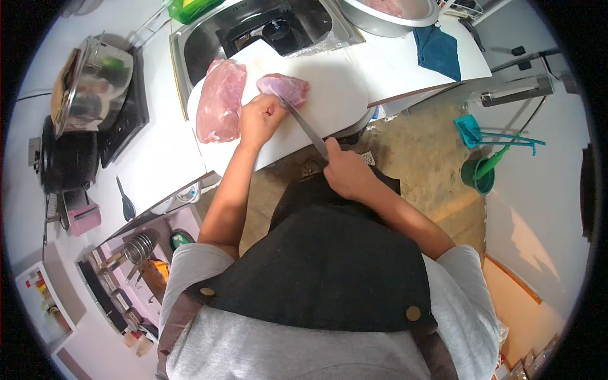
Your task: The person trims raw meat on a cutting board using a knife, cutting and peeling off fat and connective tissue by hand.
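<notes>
My right hand (348,170) is closed around the handle of a long kitchen knife (307,128). The blade slants up and left, its tip at a small piece of raw meat (292,87) on the white cutting board (335,85). Curled at the near left edge of that piece is my left hand (261,120), fingers pressed together. Whether it pinches the meat or only rests against it is hard to make out. A larger slab of raw meat (220,101) lies on the board just left of my left hand.
Behind the board is a steel sink (180,47). A metal bowl (425,18) with meat and a dark blue cloth (437,52) are at the right. Pots (104,82) stand at the left, near scissors (126,201) on the counter. A green bucket (474,177) hangs by the right wall.
</notes>
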Tool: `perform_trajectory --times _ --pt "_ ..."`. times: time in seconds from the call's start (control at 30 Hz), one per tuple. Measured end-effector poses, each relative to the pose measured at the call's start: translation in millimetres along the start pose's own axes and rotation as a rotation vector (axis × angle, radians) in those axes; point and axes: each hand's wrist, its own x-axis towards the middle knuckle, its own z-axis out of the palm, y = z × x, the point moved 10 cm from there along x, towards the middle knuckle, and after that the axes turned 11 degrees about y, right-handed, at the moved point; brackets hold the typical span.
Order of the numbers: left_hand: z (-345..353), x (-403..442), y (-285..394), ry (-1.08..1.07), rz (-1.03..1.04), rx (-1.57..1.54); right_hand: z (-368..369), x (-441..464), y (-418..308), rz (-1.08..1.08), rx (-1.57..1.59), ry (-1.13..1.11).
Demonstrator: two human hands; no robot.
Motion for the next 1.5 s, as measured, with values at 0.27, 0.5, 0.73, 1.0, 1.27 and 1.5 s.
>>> perform_trajectory --times 0.27,0.5,0.73,1.0,1.27,1.5 --pt "-11 -13 8 0.21 -0.044 -0.021 -26 35 -17 -0.097 0.287 0.047" --pt "-15 -15 13 0.26 -0.056 0.053 -2 41 -27 -0.141 0.136 0.037" --pt "-16 -18 12 0.267 -0.063 0.019 -13 26 -21 -0.13 0.138 0.083" --pt "-17 -19 3 0.283 -0.093 0.011 0 38 -29 -0.092 0.109 0.061" --pt "-30 -27 -17 0.408 -0.206 -0.066 -25 -14 -12 -0.075 0.041 -0.082" --pt "-27 -24 -14 0.364 -0.169 -0.061 -5 50 -38 -0.101 0.182 0.071"
